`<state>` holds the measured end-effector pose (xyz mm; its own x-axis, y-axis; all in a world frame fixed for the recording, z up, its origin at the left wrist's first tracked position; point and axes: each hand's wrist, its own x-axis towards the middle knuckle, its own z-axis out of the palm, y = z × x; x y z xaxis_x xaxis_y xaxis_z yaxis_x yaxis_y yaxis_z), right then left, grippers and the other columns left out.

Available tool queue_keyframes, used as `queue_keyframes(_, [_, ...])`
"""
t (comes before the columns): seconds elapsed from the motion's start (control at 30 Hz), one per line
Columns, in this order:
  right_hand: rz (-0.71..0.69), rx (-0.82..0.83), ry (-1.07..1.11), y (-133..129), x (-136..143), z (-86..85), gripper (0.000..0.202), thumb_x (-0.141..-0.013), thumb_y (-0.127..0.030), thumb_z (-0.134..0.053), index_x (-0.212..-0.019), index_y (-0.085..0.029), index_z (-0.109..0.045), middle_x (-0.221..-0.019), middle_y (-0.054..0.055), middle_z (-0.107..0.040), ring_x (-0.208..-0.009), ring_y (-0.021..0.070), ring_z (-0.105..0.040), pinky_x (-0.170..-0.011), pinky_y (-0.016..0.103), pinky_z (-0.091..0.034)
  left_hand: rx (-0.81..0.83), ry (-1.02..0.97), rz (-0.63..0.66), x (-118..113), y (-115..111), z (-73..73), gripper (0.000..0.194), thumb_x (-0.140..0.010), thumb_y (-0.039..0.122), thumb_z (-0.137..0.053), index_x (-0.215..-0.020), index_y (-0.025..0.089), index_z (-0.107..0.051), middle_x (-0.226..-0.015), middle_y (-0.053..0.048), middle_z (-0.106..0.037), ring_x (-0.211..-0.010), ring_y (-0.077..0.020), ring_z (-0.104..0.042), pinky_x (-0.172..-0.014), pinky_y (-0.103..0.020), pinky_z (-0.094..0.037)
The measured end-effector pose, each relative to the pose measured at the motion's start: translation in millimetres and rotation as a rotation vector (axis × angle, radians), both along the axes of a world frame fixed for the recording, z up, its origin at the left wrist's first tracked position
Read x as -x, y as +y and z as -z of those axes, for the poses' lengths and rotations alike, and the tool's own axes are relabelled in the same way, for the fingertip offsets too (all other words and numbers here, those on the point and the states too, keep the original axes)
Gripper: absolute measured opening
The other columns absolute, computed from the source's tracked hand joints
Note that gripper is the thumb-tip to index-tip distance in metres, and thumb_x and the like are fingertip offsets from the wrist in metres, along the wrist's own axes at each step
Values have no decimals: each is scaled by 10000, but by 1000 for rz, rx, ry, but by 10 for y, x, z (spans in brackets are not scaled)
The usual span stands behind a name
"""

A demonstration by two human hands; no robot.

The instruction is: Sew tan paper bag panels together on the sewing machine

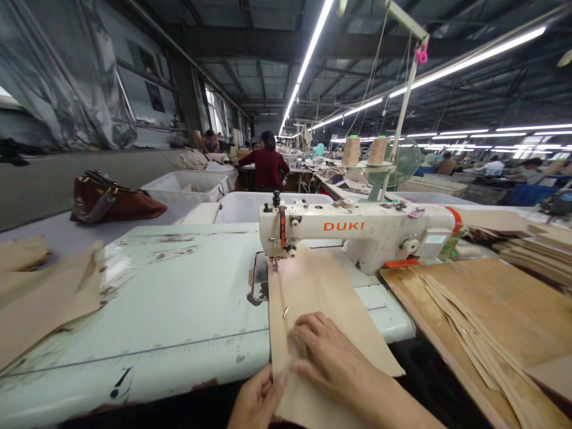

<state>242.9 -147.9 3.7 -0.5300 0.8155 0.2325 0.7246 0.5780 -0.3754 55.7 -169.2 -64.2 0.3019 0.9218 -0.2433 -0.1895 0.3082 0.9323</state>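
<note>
A tan fabric panel [353, 316] lies under the needle of a white sewing machine [379, 229] and hangs over the table's front edge. Along its left side runs a narrow strip with a small metal zipper pull [286, 311]. My left hand [257, 398] pinches the panel's left edge near the front, thumb on top. My right hand [328, 354] rests on the panel just right of the strip, its fingers bent and pressed together on the cloth. The presser foot [275, 265] stands over the far end of the strip.
Tan pieces [49, 298] lie at the left of the pale green table [192, 286]. On the right, a wooden board [504, 310] bears narrow strips [465, 333]. Behind are a brown bag [118, 199], white bins [187, 186], thread cones [351, 151] and a person in dark red [267, 167].
</note>
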Motion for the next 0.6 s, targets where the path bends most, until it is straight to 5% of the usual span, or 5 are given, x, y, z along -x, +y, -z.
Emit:
queue_keyframes(0.07, [-116, -21, -45, -187, -12, 99, 771, -757, -377, -799, -1395, -168, -418, -1402, 146, -449, -1297, 322, -406, -1079, 465, -388, -43, -25, -9, -17, -2, -51, 583, -752, 662, -737, -1029, 152, -682, -867, -71, -705, -860, -301, -673, -744, -354, -553])
queue_keyframes(0.13, [-173, -70, -109, -316, 1, 222, 944, -761, -321, -774, -1505, -99, -237, -1510, 202, -306, -1394, 355, -275, -1155, 537, -261, -127, 15, 1, -5, 10, -117, 514, -788, 635, -714, -984, 160, -700, -870, -62, -703, -893, -289, -662, -824, -359, -535])
queue_keyframes(0.27, [-63, -40, 9, -329, -20, 245, 592, -896, -32, -408, -1474, -117, -311, -1417, 143, -466, -1349, 229, -393, -1170, 449, -276, -232, 196, 2, 143, 25, -125, 563, -878, 687, -569, -769, 152, -708, -765, -66, -685, -749, -236, -655, -700, -296, -540])
queue_keyframes(0.4, [12, 222, 255, -156, -124, -10, 277, -1061, -262, -296, -1108, -194, -561, -903, 32, -640, -869, 173, -635, -827, 293, -520, -61, 243, -20, 277, 12, -28, 666, -899, 722, -499, -873, 100, -739, -784, -120, -721, -740, -265, -704, -693, -330, -575])
queue_keyframes(0.6, [42, 367, 300, -58, -85, -166, 380, -1082, -400, -283, -797, -199, -435, -660, -40, -478, -598, 121, -504, -607, 229, -412, 118, -225, -40, 127, 37, -201, 498, -920, 525, -648, -1125, 71, -665, -1122, -169, -694, -1100, -324, -640, -999, -444, -507])
